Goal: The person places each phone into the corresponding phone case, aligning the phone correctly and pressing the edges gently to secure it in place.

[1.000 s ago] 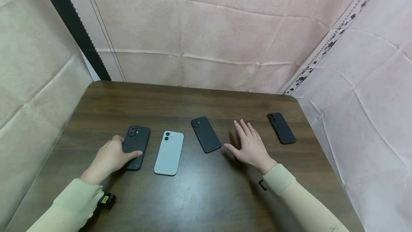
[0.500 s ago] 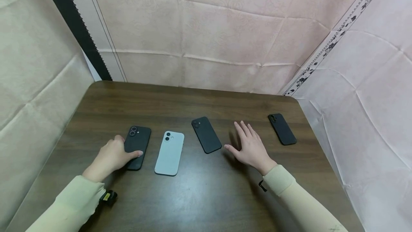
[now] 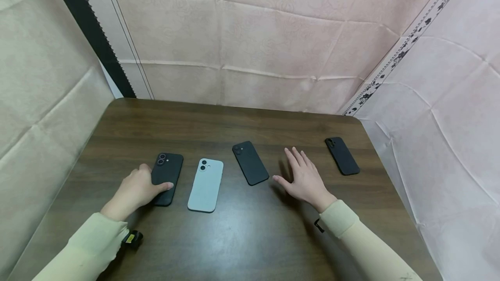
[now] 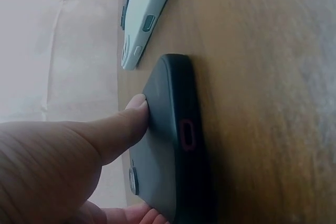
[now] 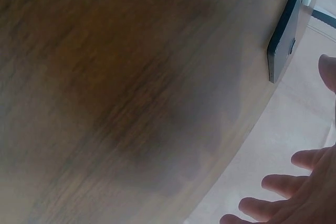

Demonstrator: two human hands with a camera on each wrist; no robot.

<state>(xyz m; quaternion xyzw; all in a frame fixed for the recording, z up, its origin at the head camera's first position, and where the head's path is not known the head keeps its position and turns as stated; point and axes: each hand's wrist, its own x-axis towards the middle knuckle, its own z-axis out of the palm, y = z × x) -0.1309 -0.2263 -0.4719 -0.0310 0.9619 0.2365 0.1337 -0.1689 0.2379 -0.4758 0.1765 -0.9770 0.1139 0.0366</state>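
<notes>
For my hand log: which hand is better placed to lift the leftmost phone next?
Probably the left: the left hand grips the leftmost phone, while the right hand holds nothing, beyond the pale phone.

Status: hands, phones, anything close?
Left hand grips black rectangular phone on brown wood-grain table. Right hand fingers spread, holding nothing. Pale blue rectangular phone close alongside.

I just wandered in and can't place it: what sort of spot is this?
Probably a makeshift filming or work booth, though I can't be sure: creased pale sheets hang on three sides of a wood-grain table, where four phone-shaped items lie spread out.
</notes>
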